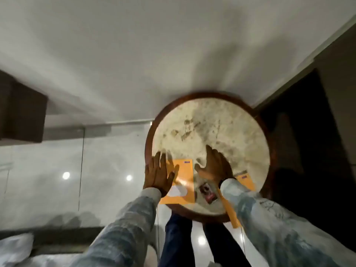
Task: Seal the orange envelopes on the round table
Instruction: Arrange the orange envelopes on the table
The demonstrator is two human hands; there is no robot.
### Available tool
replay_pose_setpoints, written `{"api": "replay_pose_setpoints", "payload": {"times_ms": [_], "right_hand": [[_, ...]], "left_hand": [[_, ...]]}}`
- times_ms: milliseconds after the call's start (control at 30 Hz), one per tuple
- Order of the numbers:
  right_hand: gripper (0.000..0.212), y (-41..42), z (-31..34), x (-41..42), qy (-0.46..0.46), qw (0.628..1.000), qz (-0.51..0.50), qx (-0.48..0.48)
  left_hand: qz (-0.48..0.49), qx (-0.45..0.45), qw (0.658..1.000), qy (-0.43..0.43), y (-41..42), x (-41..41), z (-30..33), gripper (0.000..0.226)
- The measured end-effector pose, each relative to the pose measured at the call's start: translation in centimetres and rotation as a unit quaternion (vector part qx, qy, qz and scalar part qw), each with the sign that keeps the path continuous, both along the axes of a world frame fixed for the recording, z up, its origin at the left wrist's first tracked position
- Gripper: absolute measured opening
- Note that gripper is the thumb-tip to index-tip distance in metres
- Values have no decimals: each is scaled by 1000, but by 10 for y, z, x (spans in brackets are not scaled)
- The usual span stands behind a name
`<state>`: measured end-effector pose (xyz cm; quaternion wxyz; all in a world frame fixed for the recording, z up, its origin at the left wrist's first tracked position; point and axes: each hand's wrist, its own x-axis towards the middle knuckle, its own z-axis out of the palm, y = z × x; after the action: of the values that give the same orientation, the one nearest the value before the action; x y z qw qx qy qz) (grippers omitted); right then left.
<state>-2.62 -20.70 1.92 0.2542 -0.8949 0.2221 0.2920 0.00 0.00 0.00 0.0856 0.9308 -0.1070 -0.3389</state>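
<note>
- Left envelope (180, 182): on the round desk (212, 132) at its near edge; thin, light paper, likely slides and bends easily.
- Left hand (159, 175): flat, fingers spread, pressing its left edge, gripping nothing.
- Right hand (215, 165): open, flat on the desk beside it, gripping nothing.
- Right envelope (245, 182): partly under the right sleeve, overhanging the rim.
- Best hold, judged: palm down on the flap, not pinching.

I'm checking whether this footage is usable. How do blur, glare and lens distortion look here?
Head view: wide-angle bending curves the walls; the left hand and right hand are motion-blurred; ceiling lights glare off the glossy floor; print on the left envelope is unreadable; the round table is soft but evenly lit.
</note>
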Motion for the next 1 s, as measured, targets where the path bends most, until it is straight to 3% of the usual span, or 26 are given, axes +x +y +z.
{"api": "replay_pose_setpoints", "payload": {"times_ms": [133, 200, 367, 533, 633, 700, 833, 1000], "right_hand": [[77, 38, -54, -25, 100, 987, -98, 72], [64, 53, -75, -32, 117, 982, -124, 83], [52, 69, -100, -32, 60, 971, -216, 77], [33, 59, -107, -1, -3, 925, -351, 147], [22, 28, -111, 42, -67, 909, -377, 162], [30, -3, -113, 77, -102, 904, -393, 135], [35, -57, -125, 135, -158, 902, -389, 100], [35, -86, -141, 150, -155, 922, -352, 45]], "left_hand": [[187, -33, 974, 128, 7, -27, -47, 68], [263, -49, 952, 152, 4, -33, -65, 65], [383, -53, 914, 122, 2, -12, -85, 50], [461, -255, 835, 160, -15, 35, -76, 18], [451, -306, 825, 149, -44, 85, -76, 15], [436, -325, 830, 125, -69, 120, -80, 24], [351, -283, 892, -19, -117, 173, -97, 27], [268, -135, 951, -71, -146, 183, -115, 41]]}}
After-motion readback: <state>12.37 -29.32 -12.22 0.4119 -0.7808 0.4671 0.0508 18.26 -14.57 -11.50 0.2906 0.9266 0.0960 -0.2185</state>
